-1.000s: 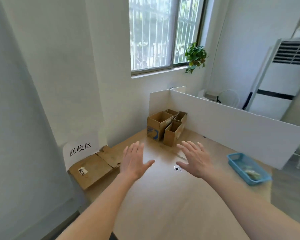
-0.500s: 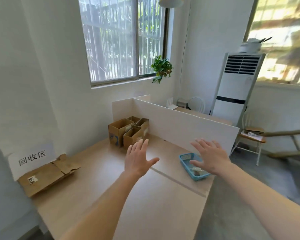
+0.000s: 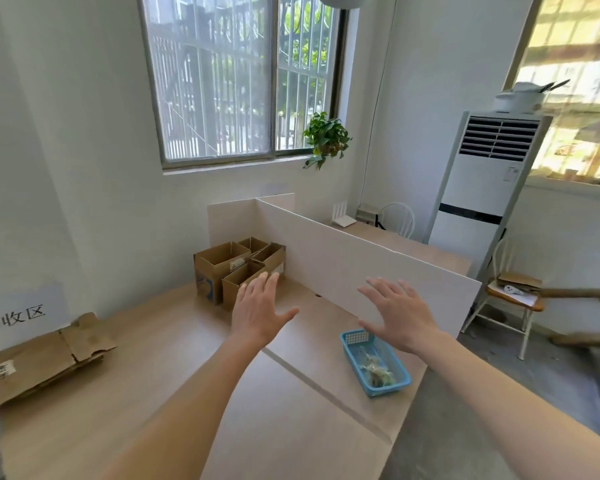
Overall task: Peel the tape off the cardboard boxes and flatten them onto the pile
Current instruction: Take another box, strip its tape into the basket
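While both hands are up with fingers spread and holding nothing, the left hand (image 3: 258,315) and right hand (image 3: 400,315) reach toward the open brown cardboard boxes (image 3: 238,270) at the far edge of the light wooden table (image 3: 174,344). I think the next job is to grab one box. The flat brown cardboard pile (image 3: 42,362) waits at the left edge.

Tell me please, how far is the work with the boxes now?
Done: some flattened cardboard already lies on the pile at the left of the desk. In hand: nothing; the left hand and right hand are open and empty in the air. Left: several open boxes stand upright by the white divider, not flattened.
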### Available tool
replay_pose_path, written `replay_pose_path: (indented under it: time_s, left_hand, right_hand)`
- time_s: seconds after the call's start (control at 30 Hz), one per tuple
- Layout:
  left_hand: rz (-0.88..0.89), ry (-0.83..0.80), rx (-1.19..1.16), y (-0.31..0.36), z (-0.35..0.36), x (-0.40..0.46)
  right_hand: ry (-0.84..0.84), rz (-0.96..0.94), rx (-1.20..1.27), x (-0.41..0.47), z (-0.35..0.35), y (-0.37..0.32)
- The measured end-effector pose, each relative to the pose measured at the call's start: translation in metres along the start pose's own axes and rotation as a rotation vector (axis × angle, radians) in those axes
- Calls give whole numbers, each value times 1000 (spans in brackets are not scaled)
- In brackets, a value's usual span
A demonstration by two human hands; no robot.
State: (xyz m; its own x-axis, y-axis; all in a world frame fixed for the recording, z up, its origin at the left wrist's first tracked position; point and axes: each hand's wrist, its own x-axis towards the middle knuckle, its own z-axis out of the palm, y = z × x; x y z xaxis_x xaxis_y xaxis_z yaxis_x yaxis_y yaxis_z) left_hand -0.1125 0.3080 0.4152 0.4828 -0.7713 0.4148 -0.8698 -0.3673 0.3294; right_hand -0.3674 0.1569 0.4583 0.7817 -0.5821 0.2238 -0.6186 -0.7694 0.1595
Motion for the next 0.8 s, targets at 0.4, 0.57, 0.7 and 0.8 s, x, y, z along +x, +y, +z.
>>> replay_pose_path:
  time_s: [0.4,0.57,0.7,0.8]
  left_hand:
    - [-233,5,72,-71,49,99]
    - [-366,-25,104,-129,107,132]
    - [-495,-96,151,-180,177,158]
    - [-596,-160,154,-212,238,181]
  right_hand:
    - [2,-182,91,174,72,4]
    - [-27,-254,180,265,150,-9]
    - [-100,-319,261,341,240,-23]
    - [-173,-355,317,393,317,-32]
